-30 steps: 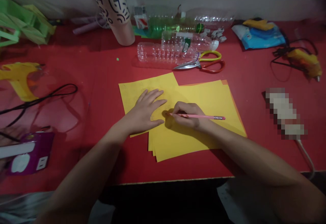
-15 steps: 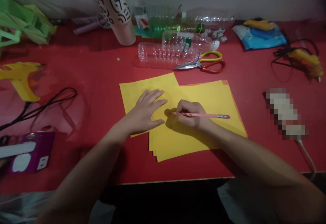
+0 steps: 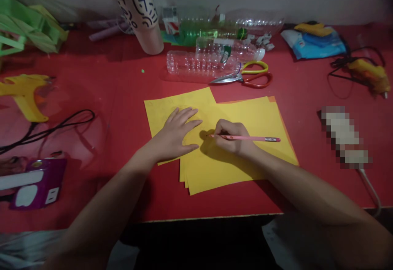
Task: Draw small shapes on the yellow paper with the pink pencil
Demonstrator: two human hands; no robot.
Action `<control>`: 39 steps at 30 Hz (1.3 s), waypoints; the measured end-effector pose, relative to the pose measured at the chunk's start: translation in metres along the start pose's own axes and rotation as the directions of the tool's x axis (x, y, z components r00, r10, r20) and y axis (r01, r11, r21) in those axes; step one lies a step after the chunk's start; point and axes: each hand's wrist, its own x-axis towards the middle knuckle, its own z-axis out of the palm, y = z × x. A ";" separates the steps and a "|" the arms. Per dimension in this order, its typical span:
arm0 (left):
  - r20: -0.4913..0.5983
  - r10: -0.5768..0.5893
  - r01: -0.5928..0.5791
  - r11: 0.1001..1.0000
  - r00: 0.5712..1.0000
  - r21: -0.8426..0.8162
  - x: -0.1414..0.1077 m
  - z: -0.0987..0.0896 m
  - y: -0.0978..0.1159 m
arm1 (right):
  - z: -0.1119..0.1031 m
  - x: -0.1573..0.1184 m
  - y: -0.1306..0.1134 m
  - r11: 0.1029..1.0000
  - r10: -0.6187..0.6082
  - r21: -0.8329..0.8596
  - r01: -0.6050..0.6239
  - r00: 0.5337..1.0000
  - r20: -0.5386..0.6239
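Note:
Yellow paper sheets (image 3: 221, 175) lie stacked at slightly different angles in front of me, with an orange edge showing at the right. My left hand (image 3: 178, 132) rests flat on the left part of the top sheet, fingers spread. In my right hand (image 3: 231, 137) I grip a pink pencil (image 3: 258, 138); its tip is at the paper just right of my left fingers, and its eraser end points right. Faint marks show on the sheet above my left hand. The shadow of my right hand covers the paper around the pencil tip.
Scissors (image 3: 229, 78) with yellow and red handles lie beyond the paper, beside clear plastic bottles (image 3: 199, 64). A white tumbler (image 3: 144, 20) stands behind. Yellow glue guns lie left (image 3: 27, 94) and right (image 3: 368, 75). A purple box (image 3: 46, 180) sits near left on the red table (image 3: 123, 196).
My right hand and the pencil have shifted very slightly to the right. My left hand stays in place. At the far left, something dark by the purple box has moved.

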 end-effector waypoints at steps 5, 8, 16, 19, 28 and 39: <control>-0.008 0.006 -0.006 1.000 1.000 -0.005 0.000 0.000 0.000 | 0.000 0.000 0.002 1.000 -0.003 0.018 0.002 1.000 0.029; -0.003 0.006 -0.006 1.000 1.000 0.002 0.000 0.000 0.000 | 0.000 -0.001 0.002 0.999 -0.014 0.031 0.012 0.999 0.045; -0.008 0.013 -0.013 1.000 1.000 -0.005 0.000 0.001 -0.001 | -0.001 -0.003 -0.002 0.999 -0.033 0.035 0.029 0.992 0.121; -0.009 0.012 -0.012 1.000 1.000 0.005 0.000 0.002 -0.001 | -0.001 -0.002 -0.002 0.998 -0.056 0.037 0.051 0.986 0.159; -0.008 0.012 -0.012 1.000 1.000 0.009 0.000 0.001 -0.001 | -0.001 -0.002 -0.003 0.997 -0.073 0.019 0.071 0.976 0.207; -0.020 0.017 -0.017 1.000 1.000 0.006 0.000 0.002 -0.002 | -0.001 -0.002 0.000 0.997 -0.069 0.042 0.061 0.978 0.199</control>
